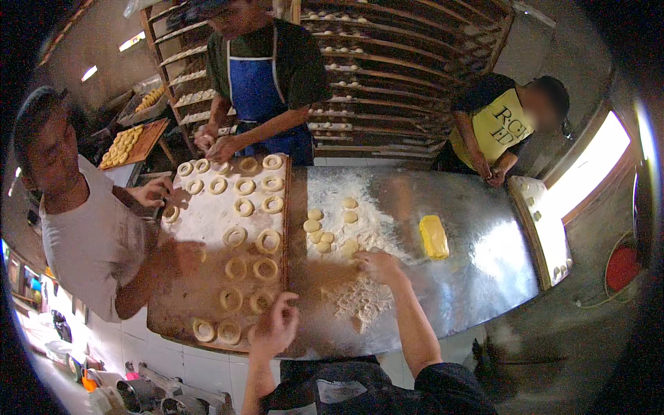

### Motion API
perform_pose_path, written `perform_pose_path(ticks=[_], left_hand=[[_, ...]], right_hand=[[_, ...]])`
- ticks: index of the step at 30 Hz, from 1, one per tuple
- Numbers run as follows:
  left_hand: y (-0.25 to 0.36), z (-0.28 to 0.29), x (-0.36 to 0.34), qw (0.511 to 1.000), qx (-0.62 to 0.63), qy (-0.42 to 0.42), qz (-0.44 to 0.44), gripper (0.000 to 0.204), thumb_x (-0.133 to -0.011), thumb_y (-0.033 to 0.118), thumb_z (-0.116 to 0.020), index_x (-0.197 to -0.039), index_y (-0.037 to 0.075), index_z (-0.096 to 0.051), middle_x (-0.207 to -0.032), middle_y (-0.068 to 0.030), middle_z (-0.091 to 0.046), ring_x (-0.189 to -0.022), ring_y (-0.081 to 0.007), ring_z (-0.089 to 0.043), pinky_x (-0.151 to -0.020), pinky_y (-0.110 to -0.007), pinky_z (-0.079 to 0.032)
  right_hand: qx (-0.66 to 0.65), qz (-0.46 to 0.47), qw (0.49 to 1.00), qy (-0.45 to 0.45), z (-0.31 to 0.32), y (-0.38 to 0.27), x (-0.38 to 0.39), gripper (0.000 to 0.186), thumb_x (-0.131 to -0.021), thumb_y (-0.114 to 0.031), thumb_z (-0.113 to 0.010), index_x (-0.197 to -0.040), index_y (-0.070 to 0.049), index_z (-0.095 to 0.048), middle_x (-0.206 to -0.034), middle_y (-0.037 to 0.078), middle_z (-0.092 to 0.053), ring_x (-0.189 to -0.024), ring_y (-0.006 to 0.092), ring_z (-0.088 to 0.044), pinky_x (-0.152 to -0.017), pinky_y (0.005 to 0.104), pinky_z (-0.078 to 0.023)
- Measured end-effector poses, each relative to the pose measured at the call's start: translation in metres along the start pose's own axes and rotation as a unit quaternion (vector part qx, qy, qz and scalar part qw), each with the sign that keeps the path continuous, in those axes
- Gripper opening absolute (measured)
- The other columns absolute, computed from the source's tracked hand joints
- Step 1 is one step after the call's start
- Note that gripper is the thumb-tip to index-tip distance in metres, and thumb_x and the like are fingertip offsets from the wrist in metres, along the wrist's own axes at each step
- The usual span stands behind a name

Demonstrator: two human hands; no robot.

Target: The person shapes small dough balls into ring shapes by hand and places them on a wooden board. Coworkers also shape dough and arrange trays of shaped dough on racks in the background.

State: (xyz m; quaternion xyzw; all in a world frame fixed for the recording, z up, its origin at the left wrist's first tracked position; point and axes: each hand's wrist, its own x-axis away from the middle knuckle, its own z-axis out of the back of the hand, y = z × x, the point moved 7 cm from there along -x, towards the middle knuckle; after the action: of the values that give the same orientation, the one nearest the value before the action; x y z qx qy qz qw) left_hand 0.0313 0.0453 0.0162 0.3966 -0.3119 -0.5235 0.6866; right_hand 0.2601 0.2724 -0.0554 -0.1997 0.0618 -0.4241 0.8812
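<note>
My left hand [275,326] hovers over the near right corner of a floured board [200,228], its fingers loosely bent and apart with nothing visible in them. Pale dough rings [268,241] lie on that board, several of them close to this hand. Across the metal table, my right hand [380,267] reaches into spread flour [363,297]. Its bent fingers are together at a round dough ball [349,247], the fingertips partly hidden. Several more dough balls [312,225] rest in the flour just beyond and to the left.
A yellow block [434,237] sits on the metal table [477,290] right of the flour. Persons stand at the left [97,228], far side [266,90] and far right [494,128]. Racks of dough trays [387,76] stand behind; another tray [539,228] borders the right end.
</note>
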Motion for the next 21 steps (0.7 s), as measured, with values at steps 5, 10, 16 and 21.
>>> perform_pose_path(ticks=[5,10,16,21], left_hand=[[0.011,-0.115,-0.026,0.995,0.019,-0.091,-0.021,0.028,-0.091,0.017,-0.062,-0.117,0.006,-0.058,-0.094,-0.0171,-0.069,-0.086,-0.0304,-0.068,-0.075,-0.039,-0.053],[0.048,-0.144,-0.040,0.999,0.011,-0.003,-0.047,0.028,-0.091,0.013,-0.063,-0.117,0.002,-0.060,-0.096,-0.0186,-0.070,-0.089,-0.0282,-0.070,-0.077,-0.035,-0.055],[0.097,-0.142,-0.045,0.988,0.151,-0.034,-0.008,0.034,-0.088,0.022,-0.071,-0.111,-0.003,-0.062,-0.092,-0.0133,-0.072,-0.083,-0.0164,-0.070,-0.075,-0.029,-0.056],[0.111,-0.128,-0.038,0.990,0.140,-0.023,-0.006,0.032,-0.085,0.019,-0.075,-0.107,-0.001,-0.064,-0.089,-0.0109,-0.071,-0.081,-0.0146,-0.069,-0.074,-0.027,-0.055]], right_hand=[[-0.017,0.095,0.990,-0.100,-0.006,-0.007,0.005,0.035,-0.085,-0.029,-0.070,-0.108,-0.005,-0.059,-0.096,0.013,-0.064,-0.087,0.0297,-0.063,-0.078,0.0405,-0.050],[-0.374,-0.028,0.927,0.011,0.043,-0.003,0.055,0.029,-0.084,-0.017,-0.071,-0.102,-0.004,-0.052,-0.088,0.009,-0.061,-0.083,0.0172,-0.058,-0.074,0.0323,-0.048],[-0.523,-0.025,0.851,0.039,0.072,-0.020,0.094,0.041,-0.079,-0.002,-0.072,-0.112,-0.007,-0.048,-0.093,0.006,-0.060,-0.089,0.0159,-0.060,-0.077,0.0286,-0.048],[-0.420,-0.022,0.906,0.041,0.082,-0.040,0.096,0.049,-0.077,0.000,-0.072,-0.115,-0.009,-0.043,-0.095,0.004,-0.056,-0.081,0.0167,-0.059,-0.067,0.0335,-0.048]])
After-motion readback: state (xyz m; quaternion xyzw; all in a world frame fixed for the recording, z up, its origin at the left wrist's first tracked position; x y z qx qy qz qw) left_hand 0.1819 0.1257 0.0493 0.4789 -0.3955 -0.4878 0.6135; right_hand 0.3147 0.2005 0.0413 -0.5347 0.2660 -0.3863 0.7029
